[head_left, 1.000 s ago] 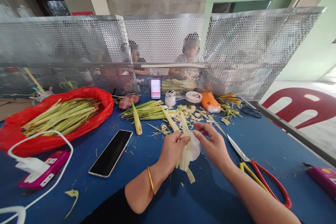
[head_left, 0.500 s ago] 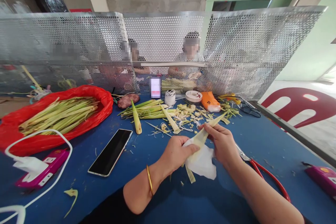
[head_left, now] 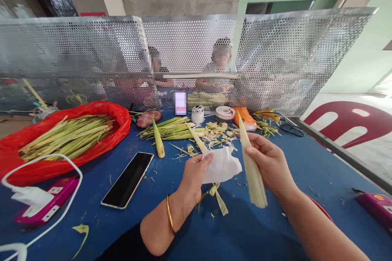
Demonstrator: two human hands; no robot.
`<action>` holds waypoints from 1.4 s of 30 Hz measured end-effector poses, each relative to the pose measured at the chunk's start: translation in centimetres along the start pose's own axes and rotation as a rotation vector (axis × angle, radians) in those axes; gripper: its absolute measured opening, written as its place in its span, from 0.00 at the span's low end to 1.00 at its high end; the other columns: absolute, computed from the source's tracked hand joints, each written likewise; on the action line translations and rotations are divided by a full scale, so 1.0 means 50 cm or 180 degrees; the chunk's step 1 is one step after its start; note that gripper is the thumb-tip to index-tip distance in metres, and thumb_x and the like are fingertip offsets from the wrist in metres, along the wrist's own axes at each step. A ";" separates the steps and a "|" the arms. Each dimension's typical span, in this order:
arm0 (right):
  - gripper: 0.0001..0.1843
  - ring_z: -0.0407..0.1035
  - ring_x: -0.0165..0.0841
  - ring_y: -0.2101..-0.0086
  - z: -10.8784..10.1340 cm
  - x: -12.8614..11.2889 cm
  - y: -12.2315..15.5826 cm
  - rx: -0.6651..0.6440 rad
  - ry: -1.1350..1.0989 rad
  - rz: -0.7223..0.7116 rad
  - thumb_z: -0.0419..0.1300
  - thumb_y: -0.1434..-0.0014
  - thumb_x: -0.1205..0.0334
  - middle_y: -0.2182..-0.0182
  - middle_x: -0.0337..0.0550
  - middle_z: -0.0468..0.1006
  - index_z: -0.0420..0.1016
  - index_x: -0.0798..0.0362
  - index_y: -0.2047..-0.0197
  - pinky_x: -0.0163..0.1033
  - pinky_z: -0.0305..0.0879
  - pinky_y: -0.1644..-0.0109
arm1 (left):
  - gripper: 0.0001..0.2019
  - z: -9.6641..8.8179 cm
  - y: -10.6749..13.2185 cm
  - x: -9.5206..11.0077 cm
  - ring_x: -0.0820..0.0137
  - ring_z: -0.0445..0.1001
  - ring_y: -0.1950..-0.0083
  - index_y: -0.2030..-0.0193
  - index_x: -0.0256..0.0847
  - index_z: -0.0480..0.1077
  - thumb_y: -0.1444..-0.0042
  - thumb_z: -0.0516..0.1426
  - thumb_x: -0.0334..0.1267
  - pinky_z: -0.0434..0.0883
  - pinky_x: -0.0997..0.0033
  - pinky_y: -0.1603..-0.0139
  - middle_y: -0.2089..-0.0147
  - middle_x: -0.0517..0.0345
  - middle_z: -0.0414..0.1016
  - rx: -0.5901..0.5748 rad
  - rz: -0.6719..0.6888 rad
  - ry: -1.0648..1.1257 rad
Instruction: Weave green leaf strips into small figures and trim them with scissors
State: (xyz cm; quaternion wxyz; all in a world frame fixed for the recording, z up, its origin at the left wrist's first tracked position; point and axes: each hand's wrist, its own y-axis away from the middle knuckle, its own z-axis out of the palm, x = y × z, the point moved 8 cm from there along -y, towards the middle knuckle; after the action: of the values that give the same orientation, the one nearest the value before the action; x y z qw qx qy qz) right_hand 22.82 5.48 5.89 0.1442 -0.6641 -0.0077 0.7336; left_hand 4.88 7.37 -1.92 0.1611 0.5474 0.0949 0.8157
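Note:
Between the thumb and fingers of my left hand point(head_left: 196, 175) is a white tissue point(head_left: 222, 165), its free end reaching right. My right hand point(head_left: 271, 161) pinches a pale green leaf husk point(head_left: 252, 171) along its edge; the narrow tip points up and the wide end hangs down. Tissue and husk are apart. Below the tissue, a few peeled strips point(head_left: 219, 200) lie on the blue table point(head_left: 147, 232). Just beyond my hands are a pointed husk piece point(head_left: 197, 139) and a heap of scraps point(head_left: 216, 130). A whole pointed shoot point(head_left: 158, 140) lies to their left.
A red bag point(head_left: 122, 118) of long green stalks and a phone point(head_left: 128, 179) are on the left, near a purple power strip point(head_left: 45, 204). At the back stand a string spool point(head_left: 197, 114), a tape roll point(head_left: 225, 113) and a perforated metal screen point(head_left: 190, 36). Red-handled cutters point(head_left: 320, 208) are partly behind my right arm.
The husk has come away from the tissue and swung upright in my right hand. My left hand has moved slightly left, keeping the tissue. My right forearm now covers most of the cutters.

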 end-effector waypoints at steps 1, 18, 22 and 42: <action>0.23 0.63 0.28 0.78 0.007 0.001 0.004 -0.0034 0.0062 -0.0068 0.70 0.55 0.53 0.77 0.33 0.72 0.76 0.50 0.56 0.32 0.58 0.77 | 0.20 0.001 0.000 0.000 0.70 0.72 0.74 0.66 0.33 0.77 0.61 0.68 0.48 0.67 0.73 0.72 0.72 0.53 0.78 0.0003 0.0004 0.0126; 0.32 0.59 0.30 0.77 0.064 0.044 0.021 -0.0484 0.2021 -0.0359 0.67 0.50 0.52 0.77 0.29 0.62 0.65 0.51 0.44 0.36 0.55 0.72 | 0.19 0.074 0.026 -0.020 0.69 0.74 0.69 0.61 0.32 0.77 0.64 0.66 0.34 0.70 0.73 0.66 0.67 0.51 0.79 -0.1130 -0.0508 0.0865; 0.31 0.60 0.31 0.77 0.062 0.043 0.019 -0.0591 0.2167 -0.0316 0.66 0.49 0.52 0.78 0.29 0.63 0.65 0.52 0.44 0.36 0.54 0.72 | 0.16 0.062 0.027 -0.024 0.71 0.72 0.69 0.65 0.33 0.76 0.66 0.66 0.32 0.68 0.73 0.66 0.69 0.53 0.77 -0.1030 -0.0547 0.0721; 0.18 0.57 0.28 0.79 0.085 0.090 0.022 -0.0871 0.1521 0.0105 0.64 0.49 0.55 0.80 0.29 0.62 0.72 0.52 0.56 0.33 0.52 0.76 | 0.17 0.037 0.019 0.008 0.74 0.71 0.70 0.63 0.36 0.74 0.59 0.68 0.42 0.66 0.75 0.66 0.67 0.55 0.77 -0.0367 0.0267 0.0472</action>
State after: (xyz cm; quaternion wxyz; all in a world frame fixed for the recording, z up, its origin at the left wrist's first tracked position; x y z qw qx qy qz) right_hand 18.11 6.19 1.79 0.0388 -0.8316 -0.0617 0.5506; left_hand 6.30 6.58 -0.55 0.1506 0.4788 0.0364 0.8641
